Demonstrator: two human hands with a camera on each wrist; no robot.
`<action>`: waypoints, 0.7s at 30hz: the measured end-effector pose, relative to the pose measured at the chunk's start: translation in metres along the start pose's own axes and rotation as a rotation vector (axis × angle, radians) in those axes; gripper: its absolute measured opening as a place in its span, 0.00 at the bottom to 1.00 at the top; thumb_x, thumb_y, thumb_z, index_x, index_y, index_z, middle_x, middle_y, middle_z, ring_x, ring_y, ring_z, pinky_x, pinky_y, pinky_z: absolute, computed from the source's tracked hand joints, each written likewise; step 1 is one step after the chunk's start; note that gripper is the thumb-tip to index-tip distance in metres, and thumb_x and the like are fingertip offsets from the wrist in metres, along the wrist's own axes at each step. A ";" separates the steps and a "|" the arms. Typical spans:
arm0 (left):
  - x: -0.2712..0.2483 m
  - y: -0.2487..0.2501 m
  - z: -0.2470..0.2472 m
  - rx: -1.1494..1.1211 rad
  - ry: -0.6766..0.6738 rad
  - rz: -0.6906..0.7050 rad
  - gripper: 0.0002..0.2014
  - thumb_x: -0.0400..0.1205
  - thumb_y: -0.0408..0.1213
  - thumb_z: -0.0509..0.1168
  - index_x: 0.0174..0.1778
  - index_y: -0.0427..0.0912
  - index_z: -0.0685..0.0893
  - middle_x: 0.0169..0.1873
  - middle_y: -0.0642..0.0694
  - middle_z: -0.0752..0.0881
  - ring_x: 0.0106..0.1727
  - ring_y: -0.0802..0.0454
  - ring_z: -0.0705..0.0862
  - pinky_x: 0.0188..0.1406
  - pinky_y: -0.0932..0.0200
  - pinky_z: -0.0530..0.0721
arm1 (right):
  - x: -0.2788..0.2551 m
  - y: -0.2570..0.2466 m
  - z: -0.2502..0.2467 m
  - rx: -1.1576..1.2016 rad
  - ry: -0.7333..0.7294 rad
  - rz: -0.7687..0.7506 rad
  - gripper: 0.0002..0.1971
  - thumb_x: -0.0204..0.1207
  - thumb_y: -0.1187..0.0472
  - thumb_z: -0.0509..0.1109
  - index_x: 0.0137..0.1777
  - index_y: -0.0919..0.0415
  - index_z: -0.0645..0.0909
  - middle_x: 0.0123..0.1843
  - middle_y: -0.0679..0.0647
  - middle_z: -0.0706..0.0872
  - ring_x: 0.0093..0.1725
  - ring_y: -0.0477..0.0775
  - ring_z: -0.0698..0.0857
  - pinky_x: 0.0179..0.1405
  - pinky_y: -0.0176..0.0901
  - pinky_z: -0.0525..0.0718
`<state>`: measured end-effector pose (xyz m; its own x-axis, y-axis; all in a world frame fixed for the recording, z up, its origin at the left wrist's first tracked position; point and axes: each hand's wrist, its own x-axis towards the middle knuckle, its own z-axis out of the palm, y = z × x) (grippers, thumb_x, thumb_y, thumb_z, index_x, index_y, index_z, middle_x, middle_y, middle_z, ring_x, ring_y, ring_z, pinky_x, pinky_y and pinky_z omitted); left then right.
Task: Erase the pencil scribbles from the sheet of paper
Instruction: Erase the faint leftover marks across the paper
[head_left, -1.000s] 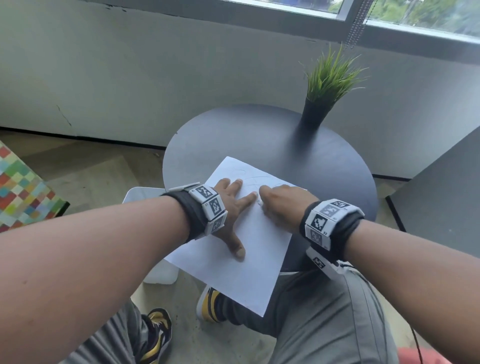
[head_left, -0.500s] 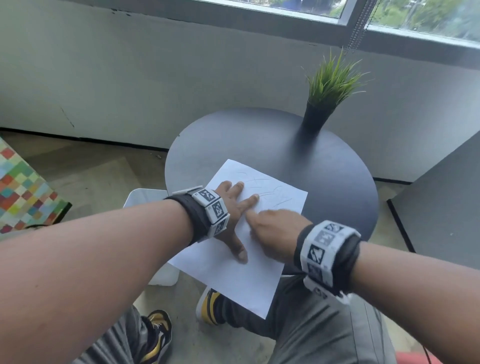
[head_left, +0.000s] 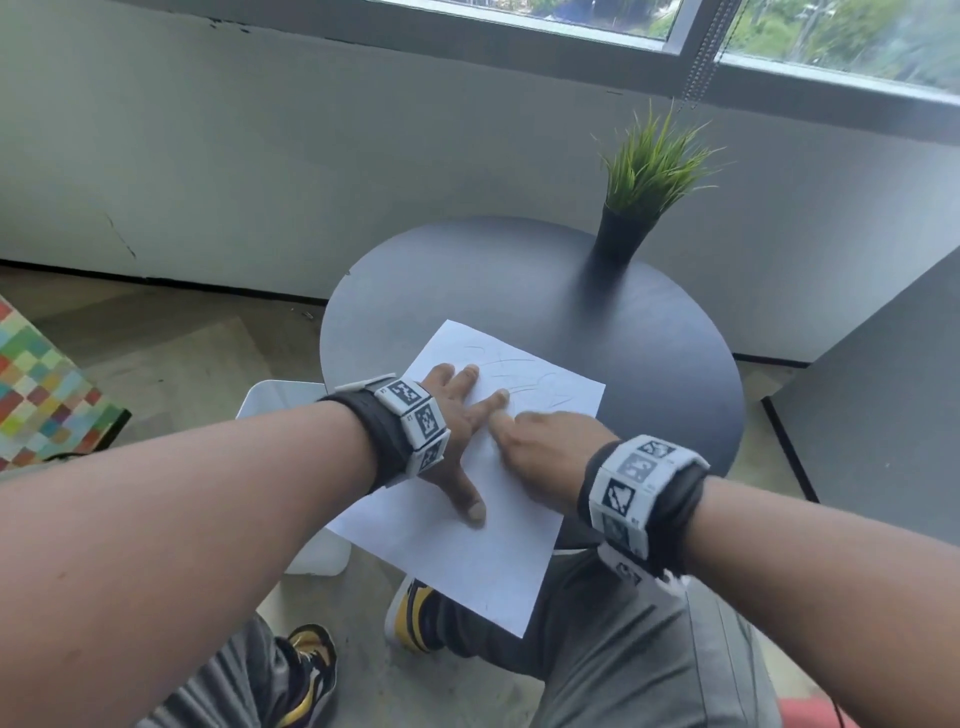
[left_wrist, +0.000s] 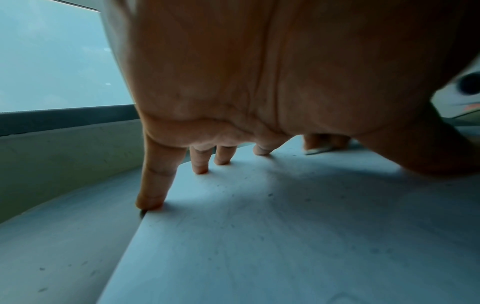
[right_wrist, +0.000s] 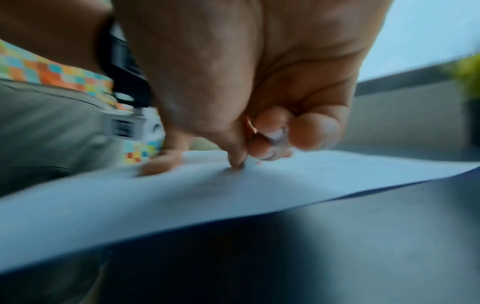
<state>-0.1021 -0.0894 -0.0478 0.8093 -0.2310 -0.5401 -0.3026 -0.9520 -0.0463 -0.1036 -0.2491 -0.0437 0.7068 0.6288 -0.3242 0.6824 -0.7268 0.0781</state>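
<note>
A white sheet of paper lies on the round dark table, its near part hanging over the table's edge. Faint pencil scribbles mark its far part. My left hand lies flat on the sheet with spread straight fingers, seen pressing down in the left wrist view. My right hand is curled beside the left index finger and pinches a small pale eraser against the paper. The eraser is hidden in the head view.
A potted green grass plant stands at the table's far right edge. A white stool sits left of the table. A grey panel stands on the right, a chequered cushion on the left. My knees and shoes are below.
My right hand has slid back toward me and leftward across the sheet, uncovering the scribbles at the far part. The left hand has kept its place on the paper.
</note>
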 end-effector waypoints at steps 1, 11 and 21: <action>0.000 0.000 0.000 0.001 0.003 0.001 0.71 0.57 0.78 0.73 0.85 0.61 0.33 0.86 0.45 0.37 0.86 0.39 0.38 0.78 0.28 0.62 | 0.009 0.013 0.000 0.030 0.029 0.065 0.14 0.80 0.63 0.53 0.66 0.61 0.65 0.55 0.63 0.82 0.54 0.68 0.84 0.41 0.53 0.78; 0.001 -0.001 0.002 -0.008 -0.006 -0.004 0.72 0.57 0.78 0.73 0.85 0.61 0.31 0.86 0.45 0.34 0.86 0.39 0.36 0.79 0.28 0.59 | -0.009 -0.007 0.000 -0.035 -0.008 -0.059 0.17 0.80 0.62 0.54 0.68 0.63 0.65 0.56 0.62 0.81 0.52 0.68 0.84 0.37 0.50 0.73; 0.001 -0.001 0.002 -0.006 -0.011 -0.006 0.72 0.57 0.78 0.73 0.84 0.62 0.30 0.86 0.46 0.34 0.86 0.39 0.35 0.79 0.28 0.59 | -0.016 -0.012 0.004 -0.039 -0.028 -0.154 0.14 0.78 0.64 0.59 0.63 0.57 0.66 0.52 0.58 0.79 0.47 0.66 0.83 0.35 0.49 0.72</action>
<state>-0.1017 -0.0879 -0.0498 0.8056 -0.2233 -0.5487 -0.2949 -0.9545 -0.0447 -0.1244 -0.2514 -0.0436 0.5883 0.7232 -0.3617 0.7893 -0.6109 0.0624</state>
